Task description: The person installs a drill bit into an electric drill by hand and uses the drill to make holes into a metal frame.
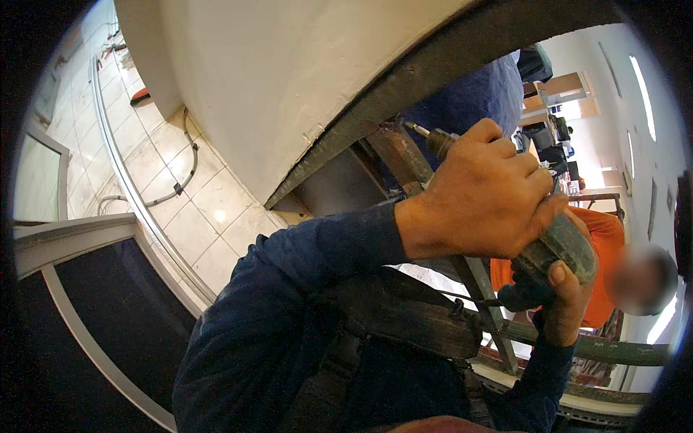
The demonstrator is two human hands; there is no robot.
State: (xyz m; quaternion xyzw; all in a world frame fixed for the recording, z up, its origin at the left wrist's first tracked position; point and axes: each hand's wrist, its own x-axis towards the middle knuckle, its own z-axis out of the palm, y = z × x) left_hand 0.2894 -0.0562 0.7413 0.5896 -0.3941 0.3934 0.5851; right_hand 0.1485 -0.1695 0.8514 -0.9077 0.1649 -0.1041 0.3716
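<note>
A worn, grey-green power drill (559, 249) is in both of my hands, with its chuck pointing up and to the left. My left hand (491, 191) wraps over the front of its body, fingers curled behind the chuck. At the rear of the drill, my right hand (567, 299) grips it with the thumb showing; its other fingers are mostly hidden. A pale bit (415, 128) sticks out of the chuck, close to a rusty steel bar (401, 151). Whether the tip touches metal I cannot tell.
A cream panel (289, 79) edged by a dark steel beam (462, 61) rises in front. A person in orange (603, 238) is beyond the drill at right; someone in blue (465, 101) is behind the frame. A cable (180, 184) lies on the tiled floor (191, 224).
</note>
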